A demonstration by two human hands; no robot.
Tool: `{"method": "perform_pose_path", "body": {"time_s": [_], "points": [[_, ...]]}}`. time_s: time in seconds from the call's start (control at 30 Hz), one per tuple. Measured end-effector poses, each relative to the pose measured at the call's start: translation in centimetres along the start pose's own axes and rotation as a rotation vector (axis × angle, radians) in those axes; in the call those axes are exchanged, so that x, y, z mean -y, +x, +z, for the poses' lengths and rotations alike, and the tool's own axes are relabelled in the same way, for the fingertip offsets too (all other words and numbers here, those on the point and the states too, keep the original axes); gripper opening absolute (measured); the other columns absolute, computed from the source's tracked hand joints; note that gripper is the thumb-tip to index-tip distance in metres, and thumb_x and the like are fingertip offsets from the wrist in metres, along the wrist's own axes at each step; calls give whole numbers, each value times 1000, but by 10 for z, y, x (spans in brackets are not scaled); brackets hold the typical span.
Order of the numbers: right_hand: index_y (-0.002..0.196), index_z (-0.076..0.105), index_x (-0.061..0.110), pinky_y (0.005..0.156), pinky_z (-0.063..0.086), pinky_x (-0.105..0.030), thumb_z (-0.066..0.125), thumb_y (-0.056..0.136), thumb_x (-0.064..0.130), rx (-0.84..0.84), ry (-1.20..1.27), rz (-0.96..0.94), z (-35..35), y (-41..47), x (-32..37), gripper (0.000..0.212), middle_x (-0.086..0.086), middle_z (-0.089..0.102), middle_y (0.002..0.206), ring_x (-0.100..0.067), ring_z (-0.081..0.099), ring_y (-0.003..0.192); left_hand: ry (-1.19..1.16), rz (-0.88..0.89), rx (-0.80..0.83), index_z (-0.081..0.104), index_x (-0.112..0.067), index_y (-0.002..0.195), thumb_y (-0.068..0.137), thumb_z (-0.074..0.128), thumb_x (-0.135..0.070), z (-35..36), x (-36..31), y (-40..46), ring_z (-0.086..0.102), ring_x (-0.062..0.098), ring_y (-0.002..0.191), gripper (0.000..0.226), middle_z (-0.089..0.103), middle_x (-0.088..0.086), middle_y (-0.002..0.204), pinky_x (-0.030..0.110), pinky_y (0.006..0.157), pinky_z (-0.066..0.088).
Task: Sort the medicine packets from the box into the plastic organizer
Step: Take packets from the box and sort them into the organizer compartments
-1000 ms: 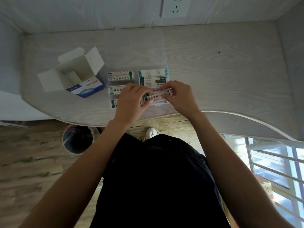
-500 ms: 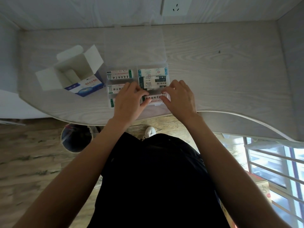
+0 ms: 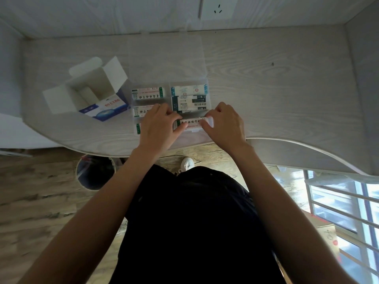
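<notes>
A clear plastic organizer (image 3: 207, 83) lies on the desk with its lid (image 3: 166, 58) folded back. A white medicine packet (image 3: 192, 122) with dark lettering sits in the near right compartment. My left hand (image 3: 159, 125) pinches its left end and my right hand (image 3: 224, 124) pinches its right end. Other packets fill the far left compartment (image 3: 148, 93) and the far right one (image 3: 189, 90). A larger packet (image 3: 191, 103) lies behind the held one. The open white and blue box (image 3: 92, 93) stands left of the organizer.
The desk's curved front edge (image 3: 287, 141) runs just below my hands. A wall socket (image 3: 218, 8) is on the back wall. A round bin (image 3: 93, 174) stands on the wooden floor under the desk. Window bars (image 3: 344, 208) are at the lower right.
Both hands have lowered the packet from above the organizer into the near right compartment, moving slightly toward me.
</notes>
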State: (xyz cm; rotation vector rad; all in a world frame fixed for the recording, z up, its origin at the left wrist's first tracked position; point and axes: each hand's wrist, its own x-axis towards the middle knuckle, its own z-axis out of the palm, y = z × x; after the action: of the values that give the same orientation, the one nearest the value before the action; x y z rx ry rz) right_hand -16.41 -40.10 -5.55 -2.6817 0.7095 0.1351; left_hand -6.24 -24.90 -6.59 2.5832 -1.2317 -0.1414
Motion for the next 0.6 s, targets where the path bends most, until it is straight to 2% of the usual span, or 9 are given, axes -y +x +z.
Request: {"method": "perform_pose_path", "body": {"time_s": [0.1,0.33,0.47,0.53,0.6], "points": [[102,67,12,72,34,-25,51,91,42,-4,9,-1,0,2,3,35,-4,54,99,-18,51,93,-9,-6,-8,71,-10,93,82,67,-39,0,1,-1,54,23,78,32,61,8,82,26,69,33],[108,65,15,72,35,-27,49,91,45,22,-16,-18,0,1,5,38,-4,52,99,-18,50,93,-4,1,-31,72,-10,89,80,70,-37,2,0,-1,56,24,77,29,61,8,79,28,67,39],[111,66,17,75,37,-25,50,91,47,-9,50,-22,-2,-2,2,39,-2,57,103,-16,53,95,-45,-1,-34,71,-9,95,82,67,-36,0,0,-1,56,24,81,30,62,8,84,29,70,39],[106,68,17,75,43,-27,51,92,43,-40,157,2,-5,-8,-3,34,-1,61,100,-13,56,90,-62,-8,-45,70,-11,98,84,65,-37,-6,0,-4,55,22,82,30,61,7,86,29,71,40],[97,71,15,72,48,-25,54,93,34,-115,274,30,-12,-14,-8,26,-1,64,93,-9,56,76,-86,5,-59,70,-11,97,85,63,-35,-14,1,-6,55,21,80,28,62,6,84,26,69,39]]}}
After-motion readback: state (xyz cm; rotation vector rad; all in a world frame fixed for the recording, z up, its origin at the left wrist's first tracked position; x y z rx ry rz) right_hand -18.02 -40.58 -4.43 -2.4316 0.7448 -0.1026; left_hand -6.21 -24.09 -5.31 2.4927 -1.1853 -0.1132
